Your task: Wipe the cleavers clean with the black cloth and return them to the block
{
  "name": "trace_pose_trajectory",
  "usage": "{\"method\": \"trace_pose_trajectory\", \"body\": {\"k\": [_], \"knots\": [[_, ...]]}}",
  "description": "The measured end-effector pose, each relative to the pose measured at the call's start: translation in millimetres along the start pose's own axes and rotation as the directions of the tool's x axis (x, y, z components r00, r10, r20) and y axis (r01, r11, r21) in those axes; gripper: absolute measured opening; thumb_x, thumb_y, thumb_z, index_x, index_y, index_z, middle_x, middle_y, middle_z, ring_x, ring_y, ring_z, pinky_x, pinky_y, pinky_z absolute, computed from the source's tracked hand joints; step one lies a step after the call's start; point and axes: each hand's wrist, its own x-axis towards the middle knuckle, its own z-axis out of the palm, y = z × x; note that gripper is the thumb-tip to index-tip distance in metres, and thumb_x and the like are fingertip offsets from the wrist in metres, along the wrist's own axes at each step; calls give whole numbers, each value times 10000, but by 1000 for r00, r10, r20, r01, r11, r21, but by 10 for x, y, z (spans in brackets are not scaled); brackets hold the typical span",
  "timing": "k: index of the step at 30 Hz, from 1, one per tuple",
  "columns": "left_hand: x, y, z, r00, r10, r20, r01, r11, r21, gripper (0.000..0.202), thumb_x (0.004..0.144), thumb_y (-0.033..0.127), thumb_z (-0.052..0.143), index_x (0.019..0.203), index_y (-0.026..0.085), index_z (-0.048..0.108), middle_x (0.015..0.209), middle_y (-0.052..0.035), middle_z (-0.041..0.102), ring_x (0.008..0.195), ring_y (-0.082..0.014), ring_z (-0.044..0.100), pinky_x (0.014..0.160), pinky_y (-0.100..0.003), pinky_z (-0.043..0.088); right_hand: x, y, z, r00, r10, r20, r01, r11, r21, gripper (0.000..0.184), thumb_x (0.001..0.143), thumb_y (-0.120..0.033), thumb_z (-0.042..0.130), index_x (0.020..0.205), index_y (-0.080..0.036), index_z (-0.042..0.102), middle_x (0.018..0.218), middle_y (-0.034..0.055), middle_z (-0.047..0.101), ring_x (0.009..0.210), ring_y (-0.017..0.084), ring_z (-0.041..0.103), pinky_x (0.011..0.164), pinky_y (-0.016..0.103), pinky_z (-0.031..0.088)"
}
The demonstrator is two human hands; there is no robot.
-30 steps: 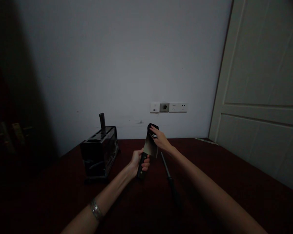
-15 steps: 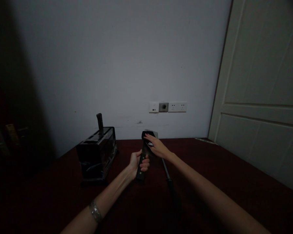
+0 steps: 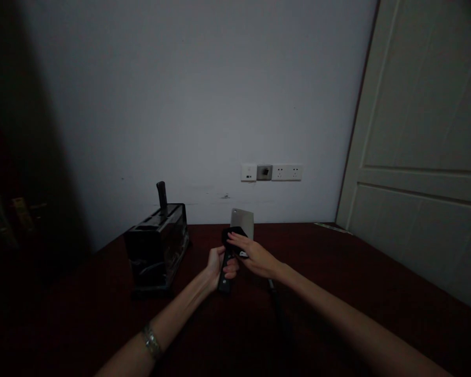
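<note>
My left hand point(image 3: 219, 266) is closed round the black riveted handle of a cleaver, whose broad grey blade point(image 3: 244, 220) points away and upward. My right hand point(image 3: 255, 255) grips a dark black piece point(image 3: 230, 236) with a small white mark and lays it across the blade near the handle, its fingers over the top. The exact kind of this black piece is too dark to tell. Below the right wrist lies a sharpening steel point(image 3: 273, 296) with a black handle, its rod mostly hidden by my hand.
To the left stands a black knife block point(image 3: 149, 256) with one black handle point(image 3: 161, 195) sticking up. The dark red table point(image 3: 298, 246) meets a wall carrying sockets point(image 3: 286, 172). A flat strip point(image 3: 333, 228) lies at the far right edge, beside a pale door point(image 3: 416, 209).
My right hand has drawn the black piece down the blade towards the cleaver's handle, so more of the blade's far end shows. My left hand has hardly moved.
</note>
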Motion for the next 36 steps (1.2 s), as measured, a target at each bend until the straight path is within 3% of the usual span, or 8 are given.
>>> {"method": "trace_pose_trajectory", "body": {"k": [11, 16, 21, 27, 36], "knots": [[-141, -127, 51, 995, -84, 47, 80, 994, 80, 441, 849, 461, 236, 629, 143, 448, 445, 56, 260, 310, -46, 162, 282, -167, 129, 173, 630, -267, 975, 113, -191, -131, 988, -85, 464, 794, -180, 456, 1257, -159, 444, 1358, 102, 359, 1268, 194, 287, 1052, 425, 242], [-193, -162, 86, 995, -87, 48, 84, 995, 62, 456, 852, 454, 224, 628, 135, 460, 444, 51, 266, 314, -48, 166, 285, -169, 128, 183, 725, -309, 965, 123, -233, -149, 984, -99, 466, 802, -201, 456, 1267, -169, 434, 1358, 95, 361, 1263, 192, 298, 1053, 417, 244], [-209, -160, 56, 994, -93, 60, 92, 996, 20, 433, 851, 433, 254, 629, 128, 464, 445, 54, 263, 311, -46, 176, 291, -167, 133, 16, 603, -192, 970, 134, -202, -152, 985, -80, 470, 805, -195, 450, 1274, -176, 425, 1373, 84, 336, 1271, 188, 279, 1059, 415, 236], [-184, -151, -59, 997, -53, 58, 56, 997, -54, 364, 841, 390, 313, 627, 130, 451, 459, 61, 249, 310, -42, 186, 294, -156, 136, -224, 283, 45, 987, 121, -104, -123, 992, -17, 523, 768, -126, 458, 1285, -181, 409, 1378, 82, 327, 1270, 188, 282, 1058, 419, 242], [-183, -164, -89, 998, -19, -59, 15, 998, -59, 431, 867, 393, 236, 593, 128, 436, 442, 55, 255, 304, -35, 179, 283, -148, 129, -431, -136, 147, 997, 74, 37, -74, 997, -6, 567, 761, -92, 424, 1318, -174, 357, 1396, 65, 293, 1281, 169, 259, 1062, 384, 249]]}}
